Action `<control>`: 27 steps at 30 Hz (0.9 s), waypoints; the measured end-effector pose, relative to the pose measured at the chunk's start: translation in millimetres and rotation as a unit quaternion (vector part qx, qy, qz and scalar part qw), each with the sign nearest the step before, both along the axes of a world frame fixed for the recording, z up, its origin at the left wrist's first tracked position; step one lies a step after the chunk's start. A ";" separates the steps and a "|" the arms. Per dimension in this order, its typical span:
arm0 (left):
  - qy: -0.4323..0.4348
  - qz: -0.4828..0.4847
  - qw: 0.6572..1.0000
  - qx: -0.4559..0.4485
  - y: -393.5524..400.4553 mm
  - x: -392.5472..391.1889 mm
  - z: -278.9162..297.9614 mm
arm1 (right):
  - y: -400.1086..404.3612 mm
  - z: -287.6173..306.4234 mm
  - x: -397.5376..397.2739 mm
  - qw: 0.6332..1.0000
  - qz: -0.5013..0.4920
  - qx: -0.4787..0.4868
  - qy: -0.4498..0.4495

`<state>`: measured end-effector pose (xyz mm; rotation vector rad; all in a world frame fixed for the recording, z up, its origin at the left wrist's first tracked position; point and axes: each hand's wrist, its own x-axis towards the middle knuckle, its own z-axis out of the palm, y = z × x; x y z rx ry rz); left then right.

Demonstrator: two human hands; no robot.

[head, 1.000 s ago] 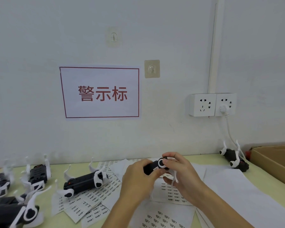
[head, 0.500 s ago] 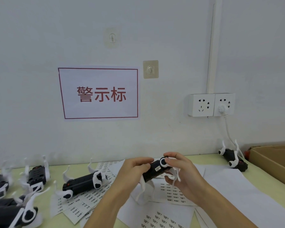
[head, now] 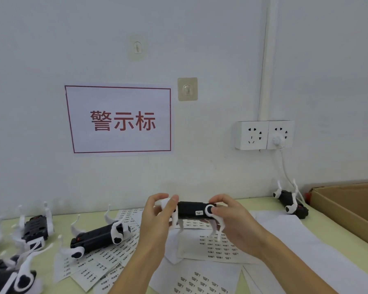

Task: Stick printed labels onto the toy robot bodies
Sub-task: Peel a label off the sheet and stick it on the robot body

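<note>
Both hands, left hand [head: 157,217] and right hand [head: 232,221], are gripping a labelled toy robot [head: 191,210]; several robots [head: 98,236] along the desk's left edge are waiting.

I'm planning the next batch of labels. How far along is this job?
Done: the black toy robot body with white legs, held by the left hand and right hand, shows a small white label. Left: the black robot on the sheets and others at far left show no label from here.
</note>
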<state>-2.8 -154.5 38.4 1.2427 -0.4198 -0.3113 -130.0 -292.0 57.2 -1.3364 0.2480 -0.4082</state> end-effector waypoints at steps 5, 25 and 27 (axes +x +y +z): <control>-0.050 -0.018 0.999 -0.011 2.9 -13.2 7.0 | -2.6 24.1 -14.8 0.946 0.064 -0.292 0.125; -0.457 -0.169 0.856 0.171 -68.4 -137.5 -29.5 | -114.5 47.3 -188.0 0.919 -0.191 -0.274 0.210; -0.506 -0.219 0.812 0.191 -94.8 -157.2 -30.1 | -135.1 47.0 -220.5 0.924 -0.230 -0.237 0.194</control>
